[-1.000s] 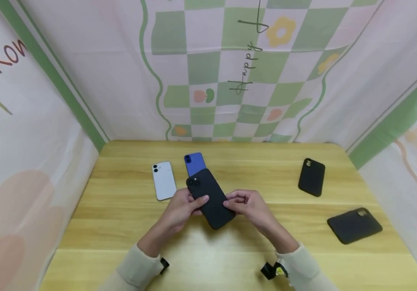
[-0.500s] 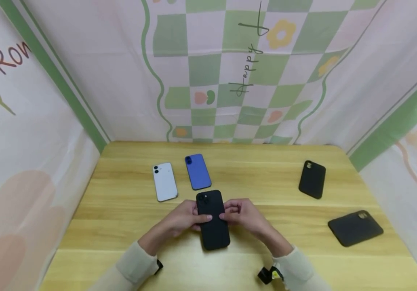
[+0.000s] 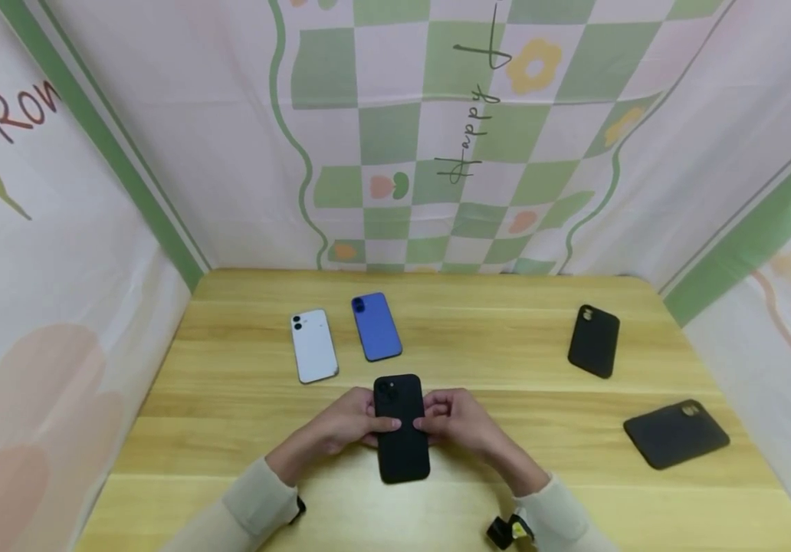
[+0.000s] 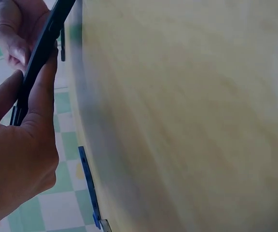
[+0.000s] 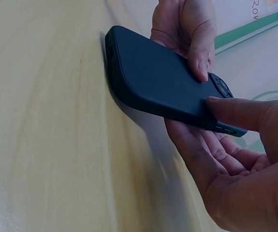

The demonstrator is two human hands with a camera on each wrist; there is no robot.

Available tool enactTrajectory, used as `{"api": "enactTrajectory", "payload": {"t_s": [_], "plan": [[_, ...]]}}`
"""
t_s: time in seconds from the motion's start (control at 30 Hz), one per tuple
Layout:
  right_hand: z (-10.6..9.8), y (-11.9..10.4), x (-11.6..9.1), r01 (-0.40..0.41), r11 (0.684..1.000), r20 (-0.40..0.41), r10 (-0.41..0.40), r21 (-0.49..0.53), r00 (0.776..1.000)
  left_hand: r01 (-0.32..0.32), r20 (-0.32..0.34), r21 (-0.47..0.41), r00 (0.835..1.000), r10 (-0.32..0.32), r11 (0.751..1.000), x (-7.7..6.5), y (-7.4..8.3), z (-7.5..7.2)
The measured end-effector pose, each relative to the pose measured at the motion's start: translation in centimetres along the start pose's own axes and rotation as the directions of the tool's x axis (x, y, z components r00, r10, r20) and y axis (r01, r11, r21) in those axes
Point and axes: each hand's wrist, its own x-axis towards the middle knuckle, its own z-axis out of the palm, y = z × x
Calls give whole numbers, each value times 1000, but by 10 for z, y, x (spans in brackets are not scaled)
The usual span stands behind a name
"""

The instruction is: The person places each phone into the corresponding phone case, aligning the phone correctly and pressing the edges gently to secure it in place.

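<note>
A phone in a black case (image 3: 404,458) is held between both hands near the middle of the table, its camera side up and its camera end away from me. My left hand (image 3: 347,422) grips its left edge, thumb on the back and fingers beneath. On the opposite edge my right hand (image 3: 461,422) pinches it the same way. In the right wrist view the cased phone (image 5: 148,72) shows its port end and a rounded camera block, with both thumbs pressing the back. The left wrist view shows the phone (image 4: 43,48) nearly edge-on.
Beyond the hands lie a white phone (image 3: 314,349) and a blue phone (image 3: 377,328), side by side. Two black phone cases (image 3: 593,342) with camera cutouts lie on the right of the wooden table (image 3: 506,330). Printed cloth (image 3: 395,123) hangs behind and at both sides.
Both hands have brought the cased phone closer to me and turned it from slanted to nearly straight. The blue phone, partly covered before, is now fully visible.
</note>
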Motion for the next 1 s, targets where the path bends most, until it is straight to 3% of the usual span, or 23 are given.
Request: {"api": "enactTrajectory", "payload": {"t_s": [0.53, 0.8, 1.0], "plan": [[2, -3, 2, 16, 999, 10, -16, -38, 1000, 33, -1, 40, 999, -33, 999, 0, 2, -1], [5, -1, 3, 10, 995, -39, -14, -104, 999, 42, -15, 115, 999, -41, 992, 2, 1, -3], [8, 0, 4, -3, 972, -118, -25, -235, 993, 59, -69, 231, 997, -44, 971, 2, 3, -3]]}}
